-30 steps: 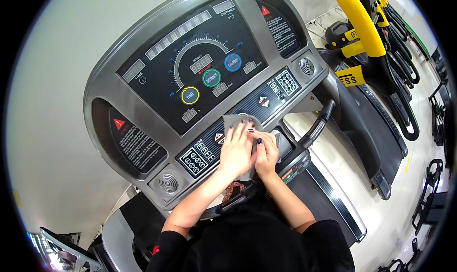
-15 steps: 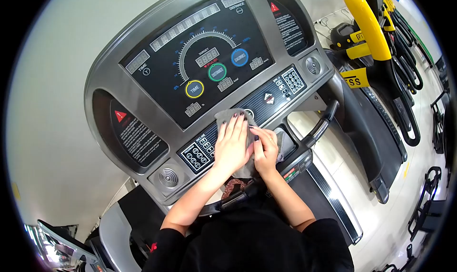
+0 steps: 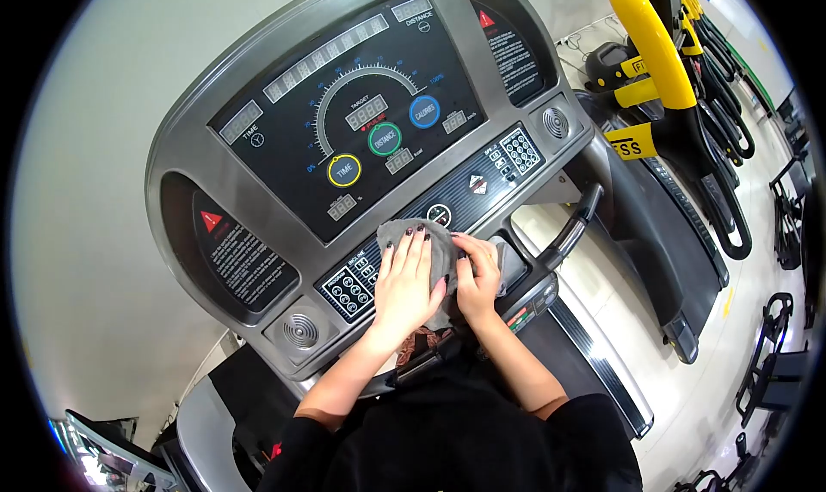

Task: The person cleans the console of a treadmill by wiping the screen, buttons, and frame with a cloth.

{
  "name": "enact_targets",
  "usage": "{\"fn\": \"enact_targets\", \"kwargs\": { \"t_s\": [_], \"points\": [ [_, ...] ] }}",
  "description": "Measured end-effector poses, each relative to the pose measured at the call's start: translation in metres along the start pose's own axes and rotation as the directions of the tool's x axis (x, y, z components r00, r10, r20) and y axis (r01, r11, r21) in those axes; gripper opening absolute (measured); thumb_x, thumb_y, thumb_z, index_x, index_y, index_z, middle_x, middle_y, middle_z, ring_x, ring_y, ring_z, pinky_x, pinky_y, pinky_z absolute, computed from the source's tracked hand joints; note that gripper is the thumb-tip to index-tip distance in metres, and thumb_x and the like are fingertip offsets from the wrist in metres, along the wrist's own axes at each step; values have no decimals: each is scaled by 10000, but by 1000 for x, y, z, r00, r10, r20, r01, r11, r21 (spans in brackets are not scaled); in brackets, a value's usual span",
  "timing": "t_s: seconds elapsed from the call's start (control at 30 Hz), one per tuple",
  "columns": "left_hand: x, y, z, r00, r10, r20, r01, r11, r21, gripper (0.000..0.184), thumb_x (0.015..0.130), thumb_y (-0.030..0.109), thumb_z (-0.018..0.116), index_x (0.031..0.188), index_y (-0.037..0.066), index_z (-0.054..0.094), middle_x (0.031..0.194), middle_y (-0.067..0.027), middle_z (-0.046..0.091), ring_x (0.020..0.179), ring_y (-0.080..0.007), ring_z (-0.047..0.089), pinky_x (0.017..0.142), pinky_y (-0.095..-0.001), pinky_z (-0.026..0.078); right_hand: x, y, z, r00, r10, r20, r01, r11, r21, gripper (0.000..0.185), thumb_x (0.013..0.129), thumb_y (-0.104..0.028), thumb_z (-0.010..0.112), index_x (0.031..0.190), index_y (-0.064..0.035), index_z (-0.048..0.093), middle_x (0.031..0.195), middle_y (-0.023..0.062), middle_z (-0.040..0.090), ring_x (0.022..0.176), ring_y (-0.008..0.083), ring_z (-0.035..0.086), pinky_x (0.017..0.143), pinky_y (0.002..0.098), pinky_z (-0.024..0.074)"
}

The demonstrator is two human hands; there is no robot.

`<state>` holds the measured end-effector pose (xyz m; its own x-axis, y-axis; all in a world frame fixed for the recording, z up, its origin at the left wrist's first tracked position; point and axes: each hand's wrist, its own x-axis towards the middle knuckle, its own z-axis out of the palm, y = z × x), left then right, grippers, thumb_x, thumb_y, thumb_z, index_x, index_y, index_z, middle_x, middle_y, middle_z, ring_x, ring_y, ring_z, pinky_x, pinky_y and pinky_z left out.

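A grey cloth (image 3: pixel 444 253) lies on the treadmill console (image 3: pixel 337 255), over the middle of the lower button strip. My left hand (image 3: pixel 406 278) rests flat on the cloth with its fingers stretched out. Just to its right, my right hand (image 3: pixel 478 281) has its fingers bent around the cloth's right part. A round emblem (image 3: pixel 439 215) shows just above the cloth. Left of my left hand are the program buttons (image 3: pixel 348 292). The cloth and my hands hide part of the strip.
A black handlebar (image 3: pixel 571 237) curves in front of the console. To the right stand another machine with a yellow handle (image 3: pixel 656 49) and several more machines behind it. The treadmill belt (image 3: pixel 564 354) lies below. A pale wall (image 3: pixel 103 191) rises at the left.
My left hand and the cloth have slid down and slightly left on the console, uncovering the round emblem. My right hand stays on the cloth. The view has shifted slightly.
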<state>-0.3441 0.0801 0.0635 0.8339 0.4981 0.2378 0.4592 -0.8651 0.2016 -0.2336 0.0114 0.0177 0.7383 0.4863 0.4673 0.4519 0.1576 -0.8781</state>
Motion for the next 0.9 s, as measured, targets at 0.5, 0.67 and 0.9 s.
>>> {"fn": "enact_targets", "kwargs": {
  "t_s": [0.5,0.67,0.9],
  "points": [
    [2,14,14,1000,21,-17,-21,1000,18,679,696,240,673,1275,-39,453,1358,-172,429,1302,-303,366,1063,-487,276,-1,4,1,1000,8,-16,-7,999,45,266,738,38,517,977,-1,629,1039,141,630,1004,283,543,902,368,419],
    [19,10,14,998,-12,-69,14,999,40,628,749,261,618,1275,-42,456,1367,-168,423,1318,-301,341,1073,-485,259,-1,0,0,1000,23,18,-24,1000,21,274,720,25,526,973,-1,628,1037,149,625,1006,295,540,902,376,419],
    [24,14,32,997,54,-63,-48,994,102,519,821,215,511,1268,-46,468,1417,-166,356,1343,-313,298,1076,-501,244,-1,1,0,1000,-11,-3,11,1000,29,268,740,30,511,977,1,632,1043,142,630,1007,284,545,918,366,407]
  ]
}}
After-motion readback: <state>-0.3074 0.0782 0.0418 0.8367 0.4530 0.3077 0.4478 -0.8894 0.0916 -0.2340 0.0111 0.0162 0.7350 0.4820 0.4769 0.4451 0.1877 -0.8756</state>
